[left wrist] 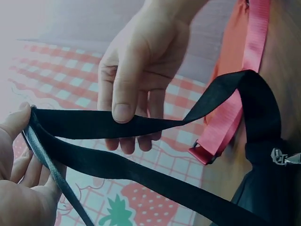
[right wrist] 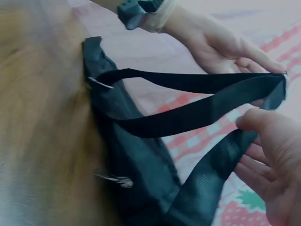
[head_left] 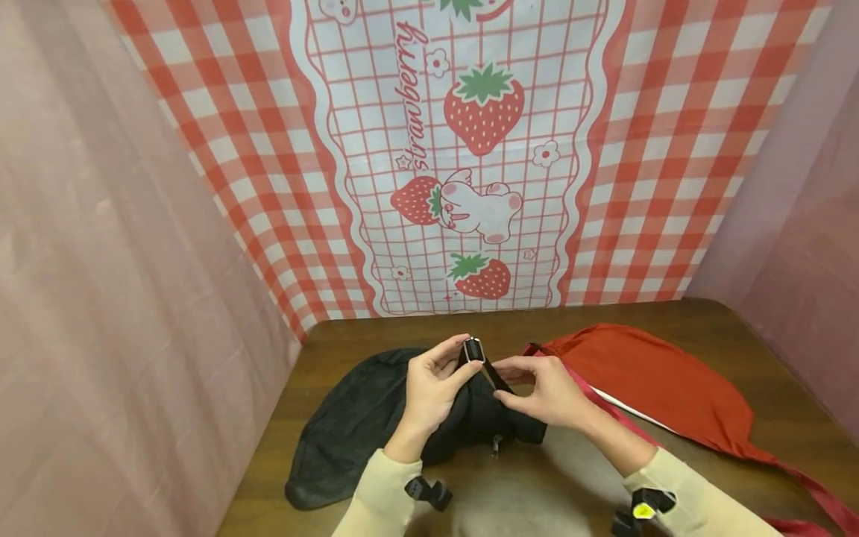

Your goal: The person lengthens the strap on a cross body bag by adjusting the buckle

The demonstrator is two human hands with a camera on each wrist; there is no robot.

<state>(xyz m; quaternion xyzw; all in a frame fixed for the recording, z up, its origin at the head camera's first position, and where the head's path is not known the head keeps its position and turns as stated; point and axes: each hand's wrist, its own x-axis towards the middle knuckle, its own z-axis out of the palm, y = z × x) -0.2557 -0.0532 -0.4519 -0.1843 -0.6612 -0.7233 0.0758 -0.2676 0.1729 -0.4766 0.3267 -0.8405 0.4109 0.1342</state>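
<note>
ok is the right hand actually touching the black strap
Touching. The left wrist view shows the right hand pinching the black strap, its thumb laid on the near face and its fingers behind.

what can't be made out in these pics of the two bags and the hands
- Head view: part of the black bag, hidden behind the left hand.
- Head view: the inside of the red bag, hidden by its outer side.
- Head view: the far end of the pink strap, cut off by the picture's edge.
- Right wrist view: the zipper pull's exact shape, blurred.
</note>
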